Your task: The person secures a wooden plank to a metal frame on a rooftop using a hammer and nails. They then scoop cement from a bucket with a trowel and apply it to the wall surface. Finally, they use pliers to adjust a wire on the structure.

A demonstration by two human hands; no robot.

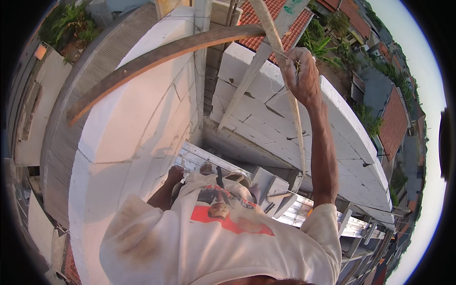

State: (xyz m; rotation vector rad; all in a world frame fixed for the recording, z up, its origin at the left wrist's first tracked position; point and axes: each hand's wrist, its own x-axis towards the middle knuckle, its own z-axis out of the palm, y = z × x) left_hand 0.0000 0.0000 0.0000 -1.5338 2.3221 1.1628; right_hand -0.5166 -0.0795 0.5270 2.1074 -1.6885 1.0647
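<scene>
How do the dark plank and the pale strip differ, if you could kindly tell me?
Colour: the dark plank is brown, while the pale strip is light beige.
Pose: the dark plank slants across the left-hand white wall; the pale strip runs steeply down the picture.
Nearness: the right hand is right at the pale strip, whereas neither hand is at the dark plank.
Shared: both are long and narrow.

White block wall (142,133), long brown wooden plank (166,51) crossing its top, contact unclear
</scene>
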